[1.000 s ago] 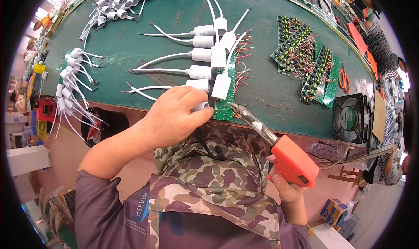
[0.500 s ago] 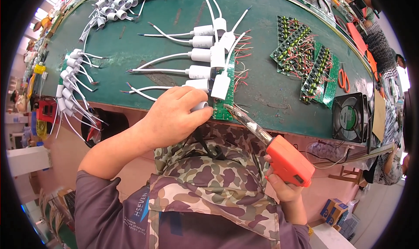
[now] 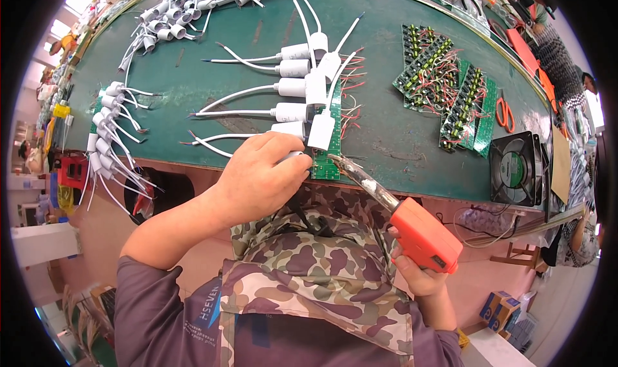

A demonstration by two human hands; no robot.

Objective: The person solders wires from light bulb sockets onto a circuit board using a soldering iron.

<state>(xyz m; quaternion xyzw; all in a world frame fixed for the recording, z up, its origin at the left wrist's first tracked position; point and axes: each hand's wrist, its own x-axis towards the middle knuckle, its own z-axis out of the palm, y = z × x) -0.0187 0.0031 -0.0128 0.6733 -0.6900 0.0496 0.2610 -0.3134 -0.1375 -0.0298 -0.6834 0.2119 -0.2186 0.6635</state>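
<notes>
Blue-orange cartons (image 3: 503, 310), lower right floor.

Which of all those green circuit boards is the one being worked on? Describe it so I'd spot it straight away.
Start at the green worktable and follow its near edge to the middle. There a small green circuit board lies between the left hand and the tip of the orange soldering gun. Unlike the boards piled at far right, it lies alone, beside the white capsules.
</notes>
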